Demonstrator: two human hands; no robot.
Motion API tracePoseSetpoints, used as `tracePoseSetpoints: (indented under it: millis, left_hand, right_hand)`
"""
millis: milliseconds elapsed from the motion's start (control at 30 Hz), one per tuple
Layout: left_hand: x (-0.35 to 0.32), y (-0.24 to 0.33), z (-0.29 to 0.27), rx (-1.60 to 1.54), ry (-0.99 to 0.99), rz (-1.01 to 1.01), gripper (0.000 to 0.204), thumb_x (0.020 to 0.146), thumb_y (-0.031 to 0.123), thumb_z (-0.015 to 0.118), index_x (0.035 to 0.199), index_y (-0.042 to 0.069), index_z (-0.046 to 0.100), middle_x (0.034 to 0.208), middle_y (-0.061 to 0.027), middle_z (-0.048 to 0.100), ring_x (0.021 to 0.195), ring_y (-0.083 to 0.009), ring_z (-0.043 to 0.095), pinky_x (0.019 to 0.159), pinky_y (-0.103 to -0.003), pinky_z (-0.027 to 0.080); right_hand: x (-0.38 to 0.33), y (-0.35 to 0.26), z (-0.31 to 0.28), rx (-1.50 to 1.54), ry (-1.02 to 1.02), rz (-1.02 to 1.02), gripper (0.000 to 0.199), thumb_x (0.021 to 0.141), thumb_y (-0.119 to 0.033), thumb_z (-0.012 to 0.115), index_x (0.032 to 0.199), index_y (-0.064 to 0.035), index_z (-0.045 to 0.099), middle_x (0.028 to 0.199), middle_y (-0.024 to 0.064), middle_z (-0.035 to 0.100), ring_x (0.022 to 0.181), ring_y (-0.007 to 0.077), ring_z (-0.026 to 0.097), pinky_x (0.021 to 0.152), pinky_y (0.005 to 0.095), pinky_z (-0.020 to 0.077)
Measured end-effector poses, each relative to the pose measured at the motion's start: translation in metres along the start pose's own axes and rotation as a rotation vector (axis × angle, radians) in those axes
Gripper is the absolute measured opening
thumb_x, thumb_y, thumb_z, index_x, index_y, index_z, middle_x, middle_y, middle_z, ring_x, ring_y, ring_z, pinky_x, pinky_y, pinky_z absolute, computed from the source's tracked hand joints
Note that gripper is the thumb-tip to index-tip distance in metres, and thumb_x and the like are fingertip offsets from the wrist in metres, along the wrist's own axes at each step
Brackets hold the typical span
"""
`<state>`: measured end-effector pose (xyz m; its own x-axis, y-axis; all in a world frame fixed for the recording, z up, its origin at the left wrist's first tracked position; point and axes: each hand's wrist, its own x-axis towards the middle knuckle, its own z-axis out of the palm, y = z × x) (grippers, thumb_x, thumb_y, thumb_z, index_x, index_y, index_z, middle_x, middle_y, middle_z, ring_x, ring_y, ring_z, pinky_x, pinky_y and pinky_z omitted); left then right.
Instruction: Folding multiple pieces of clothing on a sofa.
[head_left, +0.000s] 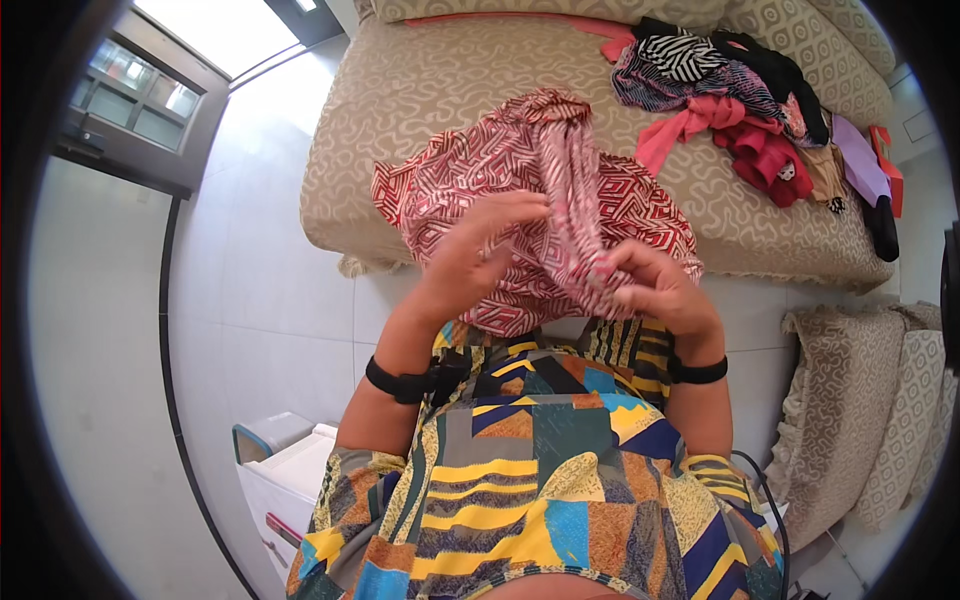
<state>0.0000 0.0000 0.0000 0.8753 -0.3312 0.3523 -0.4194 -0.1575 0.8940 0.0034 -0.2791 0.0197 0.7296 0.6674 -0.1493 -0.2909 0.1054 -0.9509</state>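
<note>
Tiled floor and a beige bed form the background. Both hands are closed on a red-and-white patterned cloth held above the bed edge: left hand pinching a fold, right hand gripping a bunched strip. Fabric is judged light, limp, best taken at hems. Its lower part is hidden behind the hands; its garment type cannot be told.

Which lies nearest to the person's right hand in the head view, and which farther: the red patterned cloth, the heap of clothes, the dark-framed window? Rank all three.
From the right hand:
1. Red patterned cloth, gripped in it.
2. Heap of clothes, upper right on the bed.
3. Dark-framed window, far upper left.
</note>
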Motion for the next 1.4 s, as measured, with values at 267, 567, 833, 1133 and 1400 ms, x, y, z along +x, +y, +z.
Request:
tracePoseSetpoints:
  millis: [267,567,833,1133,1400]
  left_hand:
    - [0.020,0.037,0.007,-0.064,-0.529,-0.014,0.028,0.069,0.003,0.062,0.097,0.001,0.066,0.090,-0.0136,0.064,0.093,-0.0331,0.060,0.101,-0.043,0.041]
    - [0.028,0.061,-0.014,0.061,-0.694,0.082,0.029,0.070,0.026,0.071,0.079,0.000,0.063,0.077,-0.0165,0.058,0.077,-0.0352,0.057,0.067,-0.043,0.044]
    - [0.005,0.047,-0.046,0.446,-0.597,-0.003,0.028,0.067,0.025,0.075,0.077,0.002,0.064,0.076,-0.0124,0.060,0.085,-0.0315,0.059,0.068,-0.041,0.048]
    - [0.001,0.054,-0.109,0.691,-0.340,-0.129,0.028,0.066,0.017,0.080,0.088,0.003,0.068,0.082,-0.0130,0.063,0.089,-0.0288,0.060,0.077,-0.039,0.049]
    - [-0.025,0.062,-0.172,-0.149,-0.039,0.194,0.041,0.081,0.019,0.067,0.114,-0.002,0.054,0.089,-0.0176,0.062,0.084,-0.0322,0.060,0.086,-0.049,0.047]
  right_hand:
    - [-0.022,-0.032,0.021,-0.097,-0.125,0.129,0.022,0.086,-0.006,0.067,0.106,-0.0016,0.058,0.093,0.0008,0.059,0.080,0.0064,0.057,0.069,0.0229,0.0476]
    - [-0.049,-0.063,0.003,0.286,-0.250,-0.493,0.018,0.078,0.001,0.072,0.095,-0.0002,0.066,0.085,0.0164,0.067,0.065,0.0201,0.059,0.054,0.0273,0.0456]
    - [-0.060,-0.106,-0.023,0.104,-0.616,-0.603,0.026,0.076,0.006,0.074,0.100,0.0000,0.069,0.087,0.0179,0.068,0.060,0.0208,0.058,0.050,0.0317,0.0449]
    - [-0.067,-0.113,-0.030,0.076,-0.605,-0.667,0.034,0.073,0.003,0.081,0.103,0.0005,0.064,0.084,0.0182,0.068,0.060,0.0200,0.059,0.049,0.0304,0.0458]
    - [-0.078,-0.083,-0.007,-0.210,0.282,-0.364,0.042,0.065,-0.006,0.085,0.100,0.0033,0.064,0.084,0.0125,0.066,0.077,0.0158,0.062,0.066,0.0305,0.0479]
